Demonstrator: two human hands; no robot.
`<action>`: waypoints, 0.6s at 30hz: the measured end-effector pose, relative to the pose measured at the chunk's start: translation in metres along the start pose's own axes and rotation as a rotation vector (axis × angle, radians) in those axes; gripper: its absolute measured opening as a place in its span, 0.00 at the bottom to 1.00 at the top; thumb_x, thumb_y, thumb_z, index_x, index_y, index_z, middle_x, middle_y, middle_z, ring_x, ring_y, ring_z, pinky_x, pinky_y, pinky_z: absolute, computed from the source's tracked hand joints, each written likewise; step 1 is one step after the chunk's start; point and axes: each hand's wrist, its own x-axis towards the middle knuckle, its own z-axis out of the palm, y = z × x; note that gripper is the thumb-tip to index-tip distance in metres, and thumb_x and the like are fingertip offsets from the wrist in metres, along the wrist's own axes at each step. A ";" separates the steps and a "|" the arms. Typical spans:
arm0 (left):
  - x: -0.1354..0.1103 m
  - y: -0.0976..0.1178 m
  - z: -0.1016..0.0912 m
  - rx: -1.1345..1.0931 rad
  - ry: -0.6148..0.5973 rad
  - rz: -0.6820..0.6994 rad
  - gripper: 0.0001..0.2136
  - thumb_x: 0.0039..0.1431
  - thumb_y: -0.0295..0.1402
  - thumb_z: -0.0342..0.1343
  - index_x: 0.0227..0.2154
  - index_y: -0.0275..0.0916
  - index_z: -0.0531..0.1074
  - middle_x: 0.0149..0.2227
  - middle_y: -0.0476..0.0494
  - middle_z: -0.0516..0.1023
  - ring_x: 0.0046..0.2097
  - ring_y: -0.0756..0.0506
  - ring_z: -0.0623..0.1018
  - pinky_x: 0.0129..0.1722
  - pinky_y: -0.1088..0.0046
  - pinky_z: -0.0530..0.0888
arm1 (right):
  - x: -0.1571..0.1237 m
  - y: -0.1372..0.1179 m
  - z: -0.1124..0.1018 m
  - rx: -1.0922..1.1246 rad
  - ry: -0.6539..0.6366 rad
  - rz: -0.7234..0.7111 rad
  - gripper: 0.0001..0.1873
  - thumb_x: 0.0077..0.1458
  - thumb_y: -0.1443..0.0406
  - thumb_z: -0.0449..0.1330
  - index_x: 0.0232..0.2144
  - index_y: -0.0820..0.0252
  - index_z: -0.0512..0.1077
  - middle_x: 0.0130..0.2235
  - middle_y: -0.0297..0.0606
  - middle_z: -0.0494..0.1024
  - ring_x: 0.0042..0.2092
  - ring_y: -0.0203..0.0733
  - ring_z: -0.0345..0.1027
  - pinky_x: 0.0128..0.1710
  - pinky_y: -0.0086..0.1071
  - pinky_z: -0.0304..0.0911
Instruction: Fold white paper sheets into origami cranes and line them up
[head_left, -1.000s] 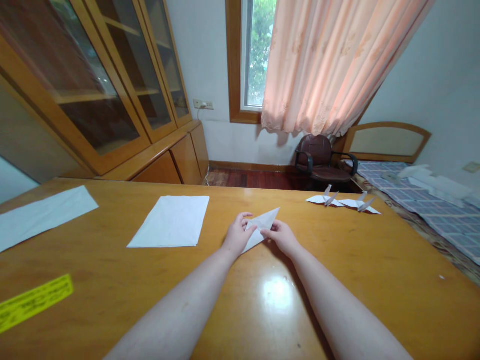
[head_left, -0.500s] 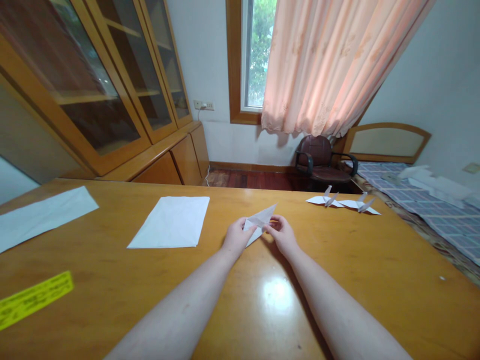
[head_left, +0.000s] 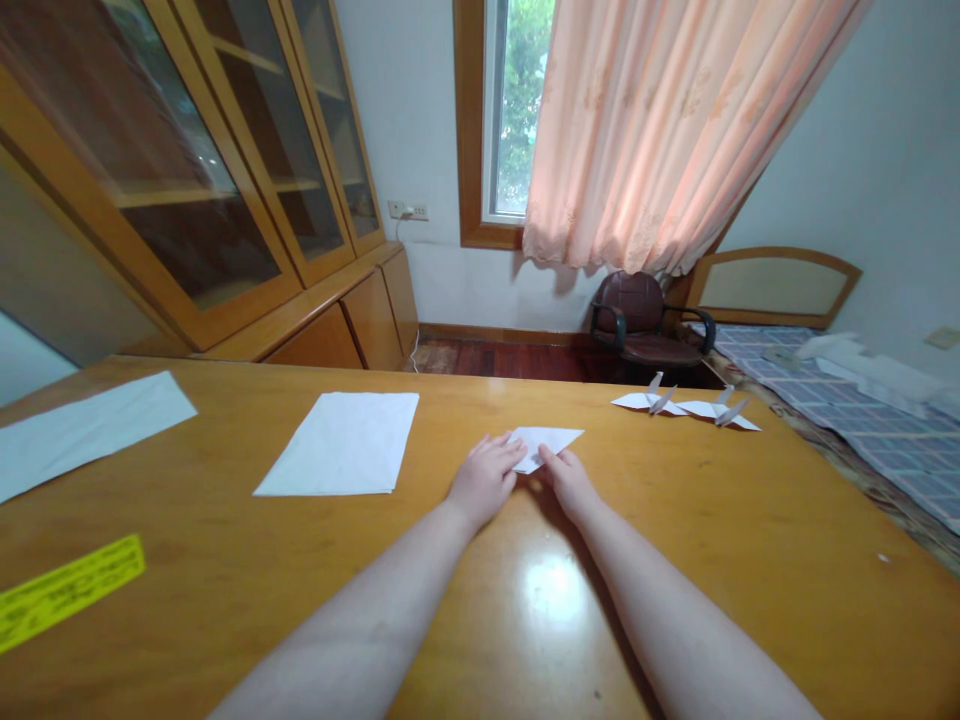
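Observation:
A small piece of folded white paper [head_left: 551,439], diamond-like with a point to the right, lies low over the table between my hands. My left hand [head_left: 487,476] rests over its left end with fingers stretched out flat, covering that corner. On the near right side, my right hand [head_left: 570,482] pinches the paper, thumb on top and the other fingers mostly hidden underneath. Two folded paper birds [head_left: 651,401] with raised wings stand side by side toward the far right edge of the table.
The wooden table [head_left: 337,600] carries a stack of white paper sheets [head_left: 345,445] left of my hands. Farther left are a long white paper strip [head_left: 97,425] and a yellow label [head_left: 75,590]. Beyond the table stand a chair [head_left: 634,315] and a glass-doored cabinet [head_left: 247,150].
The paper, earlier tilted up with its point raised, now lies flatter with the point to the right. My left hand has turned from gripping its edge to lying flat on it.

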 end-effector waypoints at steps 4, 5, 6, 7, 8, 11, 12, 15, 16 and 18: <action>-0.001 0.005 -0.002 0.024 -0.035 0.052 0.16 0.57 0.35 0.52 0.48 0.45 0.70 0.56 0.44 0.67 0.59 0.41 0.63 0.57 0.52 0.61 | 0.005 0.002 -0.005 -0.026 0.060 -0.018 0.19 0.45 0.56 0.62 0.39 0.61 0.74 0.43 0.43 0.77 0.45 0.48 0.70 0.49 0.41 0.62; -0.001 0.005 -0.001 0.016 -0.018 0.042 0.14 0.58 0.35 0.51 0.46 0.45 0.72 0.56 0.43 0.67 0.58 0.41 0.64 0.56 0.53 0.63 | 0.006 0.002 -0.006 -0.032 0.077 -0.021 0.19 0.45 0.56 0.62 0.38 0.61 0.74 0.43 0.43 0.77 0.45 0.48 0.71 0.48 0.41 0.63; -0.001 0.004 0.000 0.005 0.007 0.022 0.13 0.58 0.34 0.50 0.44 0.45 0.73 0.56 0.42 0.67 0.57 0.41 0.66 0.55 0.55 0.65 | 0.007 0.003 -0.007 -0.043 0.097 -0.027 0.19 0.45 0.56 0.62 0.38 0.61 0.73 0.43 0.43 0.78 0.44 0.48 0.71 0.48 0.41 0.63; -0.001 0.002 0.001 -0.010 0.034 -0.003 0.12 0.59 0.32 0.50 0.42 0.44 0.75 0.55 0.42 0.68 0.55 0.42 0.68 0.54 0.57 0.66 | 0.007 0.003 -0.008 -0.064 0.114 -0.030 0.19 0.45 0.56 0.62 0.38 0.62 0.73 0.43 0.43 0.78 0.44 0.48 0.71 0.47 0.41 0.63; -0.001 0.001 0.002 -0.031 0.059 -0.028 0.12 0.58 0.31 0.49 0.41 0.44 0.75 0.54 0.42 0.69 0.53 0.43 0.70 0.53 0.59 0.68 | 0.007 0.002 -0.008 -0.094 0.131 -0.032 0.20 0.45 0.56 0.61 0.38 0.62 0.73 0.42 0.43 0.78 0.44 0.49 0.71 0.47 0.41 0.63; 0.000 -0.003 0.003 -0.131 0.115 -0.082 0.12 0.58 0.28 0.49 0.41 0.43 0.75 0.51 0.42 0.71 0.51 0.45 0.72 0.53 0.63 0.69 | 0.006 -0.001 -0.010 -0.214 0.180 -0.028 0.21 0.44 0.55 0.61 0.38 0.64 0.72 0.41 0.45 0.78 0.42 0.50 0.72 0.44 0.40 0.65; 0.000 -0.003 0.002 -0.167 0.126 -0.091 0.12 0.58 0.28 0.49 0.41 0.42 0.75 0.50 0.42 0.72 0.51 0.46 0.72 0.53 0.64 0.69 | 0.006 -0.002 -0.011 -0.257 0.198 -0.029 0.21 0.44 0.55 0.61 0.37 0.64 0.72 0.40 0.45 0.78 0.42 0.50 0.72 0.43 0.40 0.65; 0.000 -0.001 -0.001 -0.240 0.133 -0.104 0.12 0.59 0.30 0.48 0.44 0.42 0.73 0.50 0.42 0.71 0.51 0.46 0.71 0.53 0.65 0.69 | 0.007 -0.004 -0.015 -0.372 0.233 -0.048 0.22 0.43 0.55 0.62 0.37 0.65 0.72 0.39 0.45 0.79 0.40 0.49 0.72 0.41 0.39 0.65; 0.000 -0.001 -0.002 -0.248 0.125 -0.104 0.13 0.59 0.31 0.48 0.46 0.43 0.71 0.51 0.42 0.70 0.52 0.46 0.71 0.54 0.65 0.68 | 0.008 -0.004 -0.017 -0.412 0.237 -0.053 0.21 0.42 0.55 0.62 0.36 0.65 0.72 0.38 0.45 0.79 0.39 0.49 0.72 0.41 0.39 0.65; 0.000 0.000 -0.003 -0.253 0.106 -0.106 0.16 0.58 0.32 0.50 0.50 0.42 0.67 0.52 0.42 0.69 0.53 0.46 0.69 0.54 0.65 0.68 | 0.010 -0.003 -0.020 -0.492 0.231 -0.052 0.20 0.42 0.56 0.62 0.36 0.64 0.72 0.38 0.44 0.79 0.39 0.48 0.72 0.40 0.39 0.65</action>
